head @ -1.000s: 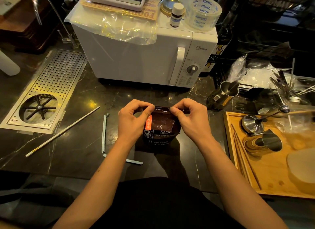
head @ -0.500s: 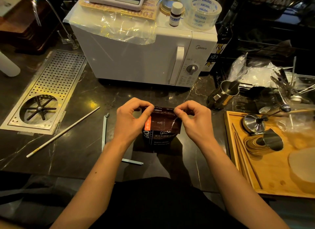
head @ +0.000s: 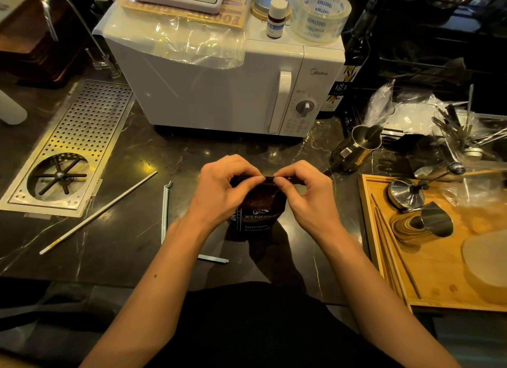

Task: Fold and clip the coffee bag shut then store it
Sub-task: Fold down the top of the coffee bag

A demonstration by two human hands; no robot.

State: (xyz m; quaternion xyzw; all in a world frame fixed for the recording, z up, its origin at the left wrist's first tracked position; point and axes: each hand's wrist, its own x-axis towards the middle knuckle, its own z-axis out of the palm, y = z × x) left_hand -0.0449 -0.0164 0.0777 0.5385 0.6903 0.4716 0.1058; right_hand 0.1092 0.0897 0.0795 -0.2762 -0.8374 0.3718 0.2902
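A dark brown coffee bag (head: 259,216) with white lettering stands upright on the dark marble counter, straight in front of me. My left hand (head: 223,188) pinches the left part of its top edge, and my right hand (head: 306,195) pinches the right part. The fingertips of both hands almost meet at the middle of the flattened top. A pale blue bag clip (head: 166,211) lies open on the counter to the left of the bag, its second arm (head: 212,258) running under my left forearm.
A white microwave (head: 219,93) stands behind the bag. A perforated steel drip tray (head: 85,137) sits at the left, with a thin white stick (head: 98,212) beside it. A steel pitcher (head: 356,148) and a wooden tray (head: 428,293) with metal tools lie to the right.
Both hands slid inward along the bag's top edge until the fingertips nearly touch. The top is pressed flatter and the orange label is now hidden behind my left hand.
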